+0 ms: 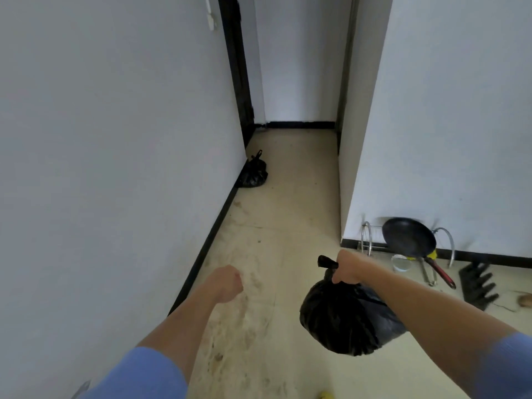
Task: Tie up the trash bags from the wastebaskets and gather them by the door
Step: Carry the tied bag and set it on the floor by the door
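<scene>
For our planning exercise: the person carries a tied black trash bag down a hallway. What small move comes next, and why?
Probably carry the held trash bag forward: the right hand grips its neck, and another tied bag sits by the door frame ahead.

The frying pan (408, 237) has a dark matt face and a glossy red handle (441, 273); the wire rack (366, 237) behind it is shiny bare metal. Left of the pan, the near trash bag (342, 321) is thin black plastic, crinkled and glossy. Farther left of the pan, the far trash bag (253, 174) shows the same sheen. The floor (302, 197) under the pan is pale, smooth, dust-scuffed.
</scene>
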The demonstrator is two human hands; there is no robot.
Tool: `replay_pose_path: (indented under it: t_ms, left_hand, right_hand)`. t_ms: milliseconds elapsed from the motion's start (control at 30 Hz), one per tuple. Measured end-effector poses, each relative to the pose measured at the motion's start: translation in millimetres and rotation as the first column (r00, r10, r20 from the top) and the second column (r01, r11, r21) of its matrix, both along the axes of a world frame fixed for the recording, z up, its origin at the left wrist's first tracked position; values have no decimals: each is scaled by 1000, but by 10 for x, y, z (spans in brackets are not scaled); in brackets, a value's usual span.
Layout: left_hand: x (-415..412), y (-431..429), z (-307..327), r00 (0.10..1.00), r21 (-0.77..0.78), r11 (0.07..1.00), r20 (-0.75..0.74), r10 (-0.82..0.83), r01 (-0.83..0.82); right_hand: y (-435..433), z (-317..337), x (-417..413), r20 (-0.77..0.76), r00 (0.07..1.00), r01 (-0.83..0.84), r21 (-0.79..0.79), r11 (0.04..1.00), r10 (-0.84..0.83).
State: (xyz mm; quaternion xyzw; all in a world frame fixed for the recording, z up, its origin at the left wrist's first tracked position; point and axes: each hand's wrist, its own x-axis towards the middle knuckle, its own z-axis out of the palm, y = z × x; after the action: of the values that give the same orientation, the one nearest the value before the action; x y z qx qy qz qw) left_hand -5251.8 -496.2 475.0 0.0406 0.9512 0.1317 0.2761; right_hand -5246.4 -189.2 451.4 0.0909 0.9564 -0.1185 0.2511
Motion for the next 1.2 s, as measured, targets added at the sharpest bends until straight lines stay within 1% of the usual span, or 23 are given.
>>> replay_pose_path:
  t_ms: [133, 200, 333, 433, 500, 667, 800, 900, 1033, 1200]
  left_hand:
    - [-1016, 20, 19, 998, 41, 997, -9, 69, -69]
    - [-1461, -33, -8, 993, 62, 991, 9, 117, -117]
    - [-2399, -196, -203, 975, 42, 976, 70, 211, -214]
    - [-3241, -274, -392, 971, 27, 974, 86, 223, -226]
    - [-3869, -295, -487, 970, 47, 972, 90, 225, -229]
    - [-5447, -351, -462, 972, 66, 974, 110, 210, -218]
    - [-6667, -312, -318, 981, 75, 979, 65, 183, -187]
    - [-7480, -192, -342, 982, 115, 976, 19, 186, -187]
    - [-8496, -68, -582, 975, 128, 967, -3, 221, -219]
    - [-9609, 32, -947, 949, 72, 947, 59, 311, -315]
  right_hand:
    - [74, 42, -1176, 46, 998, -31, -12, 999, 31]
    - [65, 53, -1728, 58, 997, -59, -10, 998, 60]
    - [35, -53, -2884, 37, 994, -102, 1, 995, 102]
    - [10, -193, -3807, 42, 991, -125, 11, 992, 125]
    - [-20, -280, -4427, 56, 991, -121, -5, 993, 121]
    - [-79, -273, -5872, 105, 989, -99, -43, 994, 103]
    - [-102, -158, -6898, 85, 993, -79, -81, 994, 86]
    - [-86, -193, -7674, 84, 994, -66, -97, 993, 74]
    - [-56, -465, -8790, 127, 989, -57, -133, 989, 74]
    - [-79, -879, -10135, 229, 966, -72, -203, 977, 119]
